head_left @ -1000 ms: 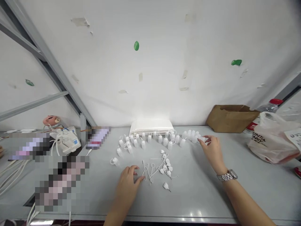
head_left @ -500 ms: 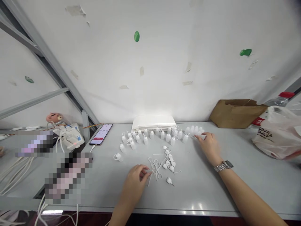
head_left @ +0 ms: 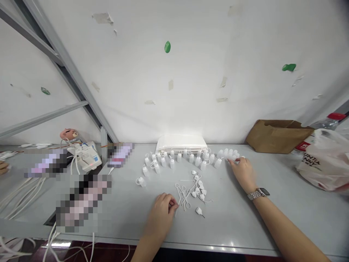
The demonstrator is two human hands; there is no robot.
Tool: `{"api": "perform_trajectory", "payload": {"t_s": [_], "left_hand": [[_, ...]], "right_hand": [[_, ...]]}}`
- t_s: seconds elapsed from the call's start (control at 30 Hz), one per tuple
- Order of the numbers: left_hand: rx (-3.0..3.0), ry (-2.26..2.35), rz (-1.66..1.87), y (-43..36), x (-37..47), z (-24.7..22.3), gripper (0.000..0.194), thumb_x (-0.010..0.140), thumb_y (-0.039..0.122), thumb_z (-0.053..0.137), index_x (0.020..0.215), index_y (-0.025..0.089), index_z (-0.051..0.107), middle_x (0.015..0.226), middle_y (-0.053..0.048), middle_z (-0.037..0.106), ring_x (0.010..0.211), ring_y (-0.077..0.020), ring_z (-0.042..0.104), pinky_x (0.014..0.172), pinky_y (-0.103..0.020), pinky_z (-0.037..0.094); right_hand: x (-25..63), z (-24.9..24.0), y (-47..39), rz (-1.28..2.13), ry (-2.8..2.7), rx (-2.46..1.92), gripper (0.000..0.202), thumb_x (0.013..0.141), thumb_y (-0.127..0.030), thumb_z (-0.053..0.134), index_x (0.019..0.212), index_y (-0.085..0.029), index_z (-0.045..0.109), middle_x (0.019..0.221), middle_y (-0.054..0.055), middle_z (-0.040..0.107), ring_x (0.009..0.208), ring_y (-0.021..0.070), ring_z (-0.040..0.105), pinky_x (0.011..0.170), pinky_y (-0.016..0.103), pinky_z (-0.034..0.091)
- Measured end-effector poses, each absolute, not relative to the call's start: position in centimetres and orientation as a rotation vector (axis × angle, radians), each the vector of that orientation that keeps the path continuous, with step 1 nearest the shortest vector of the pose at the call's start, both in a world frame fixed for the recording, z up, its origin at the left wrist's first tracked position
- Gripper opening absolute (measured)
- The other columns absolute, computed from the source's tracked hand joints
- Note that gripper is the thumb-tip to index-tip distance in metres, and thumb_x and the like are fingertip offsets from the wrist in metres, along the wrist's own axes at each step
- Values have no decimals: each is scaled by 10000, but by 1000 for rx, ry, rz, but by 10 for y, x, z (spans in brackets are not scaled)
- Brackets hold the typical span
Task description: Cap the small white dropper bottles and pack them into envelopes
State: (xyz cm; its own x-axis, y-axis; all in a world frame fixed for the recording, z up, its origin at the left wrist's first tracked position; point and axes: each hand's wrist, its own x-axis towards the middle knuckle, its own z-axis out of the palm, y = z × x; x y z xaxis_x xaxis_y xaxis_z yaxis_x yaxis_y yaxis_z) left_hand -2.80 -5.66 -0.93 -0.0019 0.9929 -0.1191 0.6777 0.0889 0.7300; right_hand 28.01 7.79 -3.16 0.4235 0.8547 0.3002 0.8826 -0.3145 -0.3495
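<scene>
We take the white stack (head_left: 181,143) at the foot of the wall (head_left: 131,72) as our landmark. Just in front of it, and spreading out to its left and right, stand our small white bottles (head_left: 172,163) with pointed, looped caps. To the right of the stack, a tight group of translucent pieces (head_left: 226,153) sits on the grey table (head_left: 218,229); they are too small for us to tell their exact form.

Our right hand (head_left: 243,174), a metal-banded watch (head_left: 258,193) on its wrist, is to the right of the stack, beside that group. Its fingers are bent, thumb and fingertips somewhat apart; we cannot tell whether they grip a piece.

Our left hand (head_left: 161,208) is well in front of the stack, thumb and forefinger pinched together on one thin white strap (head_left: 176,213). Directly before the stack, beyond the bottles, we see more looped straps (head_left: 187,205) in a loose heap, touching a cluster of white caps (head_left: 201,191). One separate cap with a dark thin tip (head_left: 199,210) lies farthest from the stack.

Well to the stack's right are a brown paper bag (head_left: 278,137) and a plastic bag (head_left: 321,163).
</scene>
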Motion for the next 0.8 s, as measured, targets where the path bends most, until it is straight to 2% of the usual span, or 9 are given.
{"api": "perform_trajectory", "payload": {"t_s": [0.2,0.3,0.4,0.5,0.6,0.73,0.8], "left_hand": [[1632,1784,652,-57,-38,-6,86,766,268,518,718,217,568,789,-37,604,828,-234,549,759,-365,411],[1603,1797,701,-53,-32,-6,133,764,336,546,804,218,591,836,-44,604,848,-239,549,772,-369,416],[1630,1799,724,-49,-21,-10,116,759,287,553,840,219,600,883,-53,594,900,-244,537,794,-369,411],[1677,1814,721,-46,-14,-15,68,772,215,515,751,212,579,852,-55,586,898,-243,530,804,-371,406],[1686,1808,736,-46,-13,-16,99,783,186,483,709,208,545,830,-56,590,877,-234,532,803,-365,407],[1573,1781,810,-47,-17,-14,113,814,221,444,747,206,534,814,-52,611,845,-223,564,769,-350,420],[1508,1769,881,-48,-20,-12,127,820,244,445,850,202,560,775,-33,614,805,-216,577,752,-347,425]], "right_hand": [[276,-23,71,-34,-1463,-2192,306,824,-375,484,982,-123,557,951,146,619,776,273,604,599,332,406],[273,-8,54,-30,-1431,-2158,333,831,-426,462,994,-147,542,873,108,615,735,251,590,564,316,403],[265,7,27,-15,-1310,-2008,324,818,-483,472,941,-189,531,840,77,605,676,218,581,558,306,416],[248,15,-1,272,-1236,-1768,315,778,-525,537,838,-217,511,681,32,599,560,188,568,524,295,430],[226,15,-21,666,-1318,-1565,336,755,-530,574,842,-214,503,627,18,603,483,168,552,448,274,419],[195,15,-34,945,-1514,-1373,278,793,-466,567,858,-196,548,631,8,592,521,154,569,438,240,424],[181,13,-36,972,-1612,-1326,247,812,-426,553,879,-192,590,668,13,603,555,147,567,481,238,447]]}}
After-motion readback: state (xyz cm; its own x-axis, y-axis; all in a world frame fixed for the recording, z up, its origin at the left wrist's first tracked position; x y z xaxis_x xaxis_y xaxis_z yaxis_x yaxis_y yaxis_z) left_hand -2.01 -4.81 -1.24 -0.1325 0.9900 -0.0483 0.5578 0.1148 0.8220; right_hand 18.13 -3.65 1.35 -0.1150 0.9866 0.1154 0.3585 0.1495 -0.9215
